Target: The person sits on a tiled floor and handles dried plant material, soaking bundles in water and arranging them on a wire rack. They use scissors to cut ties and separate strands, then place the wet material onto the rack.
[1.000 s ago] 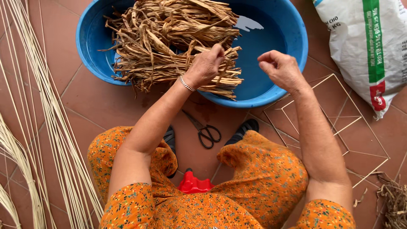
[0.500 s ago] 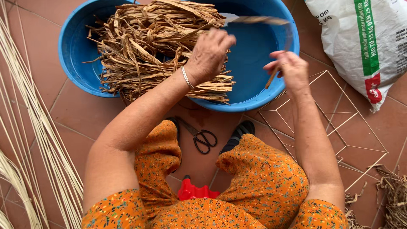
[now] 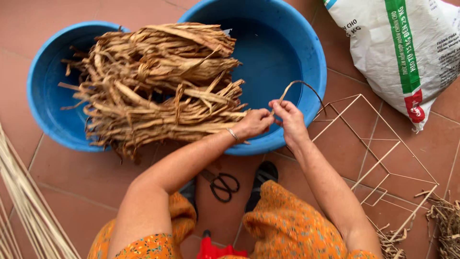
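Note:
A heap of dried brown plant strips (image 3: 158, 81) lies across two blue plastic basins (image 3: 306, 52), spilling over their rims. My left hand (image 3: 256, 122) and my right hand (image 3: 287, 115) meet at the near rim of the right basin. Both pinch one thin dried strip (image 3: 299, 86), which curves up and over to the right in a loop. A bracelet shows on my left wrist. I sit on the tiled floor in orange flowered clothes.
Black-handled scissors (image 3: 221, 184) lie on the tiles between my feet. A thin wire frame (image 3: 378, 144) rests on the floor at the right. A white printed sack (image 3: 407, 48) stands at the upper right. Pale reeds (image 3: 24, 206) lie at the left. Loose dried fibre (image 3: 448, 220) sits at the right edge.
My hands have come down from above the heap and drawn together at the basin's near rim. A single strip has been pulled out and is now held by both.

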`<state>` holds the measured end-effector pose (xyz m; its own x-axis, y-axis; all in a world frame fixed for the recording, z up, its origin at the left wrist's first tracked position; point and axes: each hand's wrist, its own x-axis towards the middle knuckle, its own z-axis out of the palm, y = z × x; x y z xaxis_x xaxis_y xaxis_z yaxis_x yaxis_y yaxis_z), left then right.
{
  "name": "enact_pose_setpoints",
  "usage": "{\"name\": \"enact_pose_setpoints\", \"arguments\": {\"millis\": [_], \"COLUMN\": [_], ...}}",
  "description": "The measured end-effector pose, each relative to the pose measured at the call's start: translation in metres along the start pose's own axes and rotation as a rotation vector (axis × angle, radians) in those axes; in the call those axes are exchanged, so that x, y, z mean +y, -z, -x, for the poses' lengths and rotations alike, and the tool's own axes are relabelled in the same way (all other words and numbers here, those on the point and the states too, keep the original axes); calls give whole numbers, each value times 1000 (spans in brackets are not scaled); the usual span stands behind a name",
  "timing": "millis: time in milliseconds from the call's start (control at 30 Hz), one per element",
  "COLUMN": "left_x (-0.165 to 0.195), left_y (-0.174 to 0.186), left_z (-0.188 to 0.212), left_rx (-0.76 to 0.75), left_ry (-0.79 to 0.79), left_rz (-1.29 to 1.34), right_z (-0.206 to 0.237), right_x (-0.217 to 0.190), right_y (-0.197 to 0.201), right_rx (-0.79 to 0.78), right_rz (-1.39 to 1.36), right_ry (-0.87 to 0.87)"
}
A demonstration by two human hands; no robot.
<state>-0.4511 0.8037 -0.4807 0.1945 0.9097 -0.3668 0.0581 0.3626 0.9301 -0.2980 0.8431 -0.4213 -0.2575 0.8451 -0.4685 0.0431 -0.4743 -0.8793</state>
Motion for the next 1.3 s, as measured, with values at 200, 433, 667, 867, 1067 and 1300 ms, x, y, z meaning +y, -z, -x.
{"name": "enact_pose_setpoints", "arguments": {"millis": [200, 433, 667, 867, 1067, 1300], "left_x": [-6, 7, 0, -15, 6, 75], "left_y": [11, 13, 4, 6, 10, 34], "left_z": [-29, -49, -73, -86, -74, -25], "left_rx": [11, -85, -96, -61, -180, -323], "left_ry": [203, 382, 460, 453, 357, 149], "left_rz": [55, 279, 403, 365, 403, 174], "right_z": [111, 223, 256, 248, 216, 90], "right_x": [46, 175, 176, 172, 138, -51], "right_y": [67, 108, 111, 140, 146, 94], "right_rx": [-8, 253, 243, 236, 252, 211], "right_rz": [502, 609, 525, 544, 719, 1132], "right_ry": [192, -642, -787, -767, -602, 706]}}
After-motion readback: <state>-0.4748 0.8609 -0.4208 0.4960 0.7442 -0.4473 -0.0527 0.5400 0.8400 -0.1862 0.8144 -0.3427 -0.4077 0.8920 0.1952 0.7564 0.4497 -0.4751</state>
